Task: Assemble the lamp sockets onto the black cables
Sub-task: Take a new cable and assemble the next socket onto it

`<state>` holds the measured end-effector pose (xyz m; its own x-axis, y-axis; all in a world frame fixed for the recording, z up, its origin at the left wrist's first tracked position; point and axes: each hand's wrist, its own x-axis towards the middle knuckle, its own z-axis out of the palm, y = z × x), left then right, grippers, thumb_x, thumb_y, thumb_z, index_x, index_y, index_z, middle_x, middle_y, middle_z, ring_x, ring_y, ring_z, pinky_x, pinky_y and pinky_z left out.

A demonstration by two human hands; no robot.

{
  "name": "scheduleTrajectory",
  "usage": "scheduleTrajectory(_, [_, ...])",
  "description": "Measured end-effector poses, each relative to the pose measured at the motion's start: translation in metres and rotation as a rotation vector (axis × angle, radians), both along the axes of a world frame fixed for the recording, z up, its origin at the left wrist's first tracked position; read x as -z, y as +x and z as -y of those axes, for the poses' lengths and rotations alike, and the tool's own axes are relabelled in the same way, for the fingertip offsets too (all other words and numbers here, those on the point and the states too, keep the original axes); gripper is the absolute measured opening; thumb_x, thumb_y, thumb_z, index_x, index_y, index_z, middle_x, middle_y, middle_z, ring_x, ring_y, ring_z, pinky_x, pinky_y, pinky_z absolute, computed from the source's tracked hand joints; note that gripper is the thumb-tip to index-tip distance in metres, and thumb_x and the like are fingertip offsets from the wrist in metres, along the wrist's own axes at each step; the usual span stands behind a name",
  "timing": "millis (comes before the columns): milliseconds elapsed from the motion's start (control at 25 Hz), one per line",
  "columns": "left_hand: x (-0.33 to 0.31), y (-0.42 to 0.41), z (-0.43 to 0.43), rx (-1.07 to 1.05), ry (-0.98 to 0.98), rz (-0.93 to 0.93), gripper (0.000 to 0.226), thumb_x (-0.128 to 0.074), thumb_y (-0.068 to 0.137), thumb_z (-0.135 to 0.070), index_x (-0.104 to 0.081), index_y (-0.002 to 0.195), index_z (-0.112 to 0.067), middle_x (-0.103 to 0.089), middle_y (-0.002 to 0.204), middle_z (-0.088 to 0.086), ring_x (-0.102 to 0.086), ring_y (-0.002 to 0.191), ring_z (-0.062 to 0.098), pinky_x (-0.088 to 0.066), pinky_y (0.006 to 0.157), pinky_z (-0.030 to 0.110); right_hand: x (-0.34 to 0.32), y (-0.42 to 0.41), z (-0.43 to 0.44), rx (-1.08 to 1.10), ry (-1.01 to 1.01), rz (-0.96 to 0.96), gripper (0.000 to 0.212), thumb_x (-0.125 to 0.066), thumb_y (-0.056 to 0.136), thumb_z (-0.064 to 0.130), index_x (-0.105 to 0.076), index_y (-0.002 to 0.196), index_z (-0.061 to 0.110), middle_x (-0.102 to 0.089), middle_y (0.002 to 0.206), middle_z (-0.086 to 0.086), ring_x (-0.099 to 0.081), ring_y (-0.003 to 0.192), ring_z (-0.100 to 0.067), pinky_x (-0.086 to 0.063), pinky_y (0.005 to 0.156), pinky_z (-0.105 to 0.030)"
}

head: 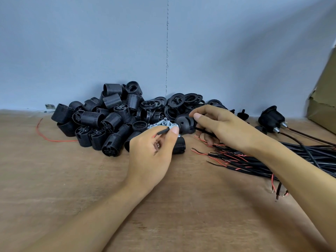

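The run of the black cable [162, 132] behind the smooth domed socket cap [184, 123] is hidden (something shiny in the left palm cannot be made out), the cap being gripped above the wooden counter [54, 179] by curled fingers [198, 117] of the right hand [224, 129], the cable end pinched by those of the left hand [151, 157].

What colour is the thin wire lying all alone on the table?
Red. The lone wire left of the socket pile shows in the head view.

socket pile [101, 122] left on table [54, 179], cable bundle [272, 159] right, rings [181, 102] behind, box [323, 99] far right
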<state>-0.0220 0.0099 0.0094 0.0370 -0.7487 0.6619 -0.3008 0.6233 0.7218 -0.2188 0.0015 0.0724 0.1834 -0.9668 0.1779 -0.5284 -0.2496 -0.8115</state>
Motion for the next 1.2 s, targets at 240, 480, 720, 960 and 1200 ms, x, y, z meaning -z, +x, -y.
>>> scheduleTrajectory(240, [-0.003, 0.007, 0.009, -0.055, 0.197, -0.198, 0.039, -0.056, 0.101, -0.038, -0.069, 0.068, -0.024, -0.069, 0.070, -0.009, -0.055, 0.058, 0.002, -0.043, 0.062, 0.013, -0.008, -0.023, 0.001, -0.015, 0.110, -0.123, 0.019, -0.064, 0.097, 0.035, -0.071, 0.092, 0.018, -0.068, 0.074, 0.003, -0.054, 0.064, -0.011, -0.043, 0.067, -0.027])
scheduleTrajectory(480, [-0.006, 0.003, 0.000, 0.092, 0.294, -0.220, 0.037, -0.064, 0.094, -0.042, -0.072, 0.066, -0.018, -0.065, 0.061, 0.004, -0.051, 0.052, 0.005, -0.043, 0.056, 0.016, 0.001, -0.005, 0.002, -0.061, 0.048, 0.059, 0.015, -0.055, 0.103, 0.033, -0.068, 0.106, 0.025, -0.062, 0.068, 0.007, -0.046, 0.061, -0.016, -0.036, 0.057, -0.028])
scheduleTrajectory(720, [-0.006, 0.001, -0.008, 0.167, 0.340, 0.002, 0.042, -0.059, 0.083, -0.057, -0.071, 0.064, -0.022, -0.056, 0.050, -0.015, -0.055, 0.056, 0.001, -0.045, 0.062, 0.018, 0.012, 0.022, 0.003, -0.014, 0.195, 0.325, 0.053, -0.038, 0.090, 0.071, -0.060, 0.117, 0.031, -0.053, 0.080, -0.004, -0.041, 0.051, -0.010, -0.033, 0.046, -0.023])
scheduleTrajectory(960, [-0.007, 0.000, -0.003, 0.204, 0.217, 0.043, 0.035, -0.058, 0.100, -0.040, -0.069, 0.071, -0.023, -0.064, 0.060, -0.011, -0.053, 0.051, 0.000, -0.041, 0.055, 0.015, 0.009, 0.023, -0.009, -0.280, 0.176, 0.128, 0.035, -0.066, 0.090, 0.056, -0.071, 0.107, 0.026, -0.059, 0.077, 0.007, -0.043, 0.061, -0.003, -0.036, 0.053, -0.018])
scheduleTrajectory(1200, [-0.002, -0.002, -0.006, 0.184, 0.144, 0.094, 0.022, -0.065, 0.091, -0.044, -0.070, 0.077, -0.028, -0.066, 0.064, -0.006, -0.055, 0.049, 0.009, -0.039, 0.048, 0.021, 0.011, 0.027, -0.002, -0.028, 0.237, 0.818, 0.023, -0.057, 0.101, 0.027, -0.061, 0.087, 0.009, -0.046, 0.079, -0.005, -0.033, 0.054, -0.008, -0.024, 0.046, -0.020])
